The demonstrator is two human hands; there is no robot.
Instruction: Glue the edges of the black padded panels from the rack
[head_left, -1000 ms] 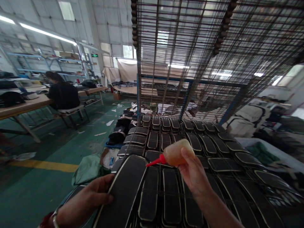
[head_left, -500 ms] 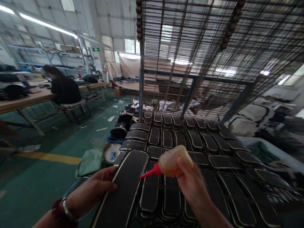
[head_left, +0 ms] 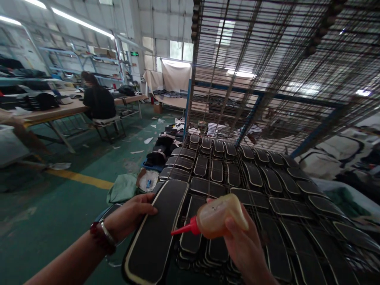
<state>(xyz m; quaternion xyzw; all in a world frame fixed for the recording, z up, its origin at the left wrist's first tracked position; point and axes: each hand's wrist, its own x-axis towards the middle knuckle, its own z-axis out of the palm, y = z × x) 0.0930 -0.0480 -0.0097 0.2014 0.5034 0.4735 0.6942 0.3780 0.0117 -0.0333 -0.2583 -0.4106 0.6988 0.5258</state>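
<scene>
My left hand (head_left: 132,215) grips the left edge of a long black panel (head_left: 157,233) with a pale border, its thumb lying on the top face. My right hand (head_left: 242,237) is wrapped round a translucent bottle (head_left: 218,217) of amber liquid. The bottle lies nearly level, and its red nozzle (head_left: 184,228) points left, with the tip at the panel's right edge. Whether the tip touches the panel, I cannot tell. Behind and to the right, many similar black panels (head_left: 252,173) lie in rows on a wire rack.
Wire mesh shelves (head_left: 267,47) with a blue frame rise over the rows. A green cloth bundle (head_left: 123,189) and a round tub (head_left: 147,181) lie beyond my left hand. A person (head_left: 99,99) sits at a long table (head_left: 68,107) at the back left.
The view has swung left. The nozzle tip has moved down along the panel's right edge, towards me. Both hands keep their holds, and more of the panel's near end shows.
</scene>
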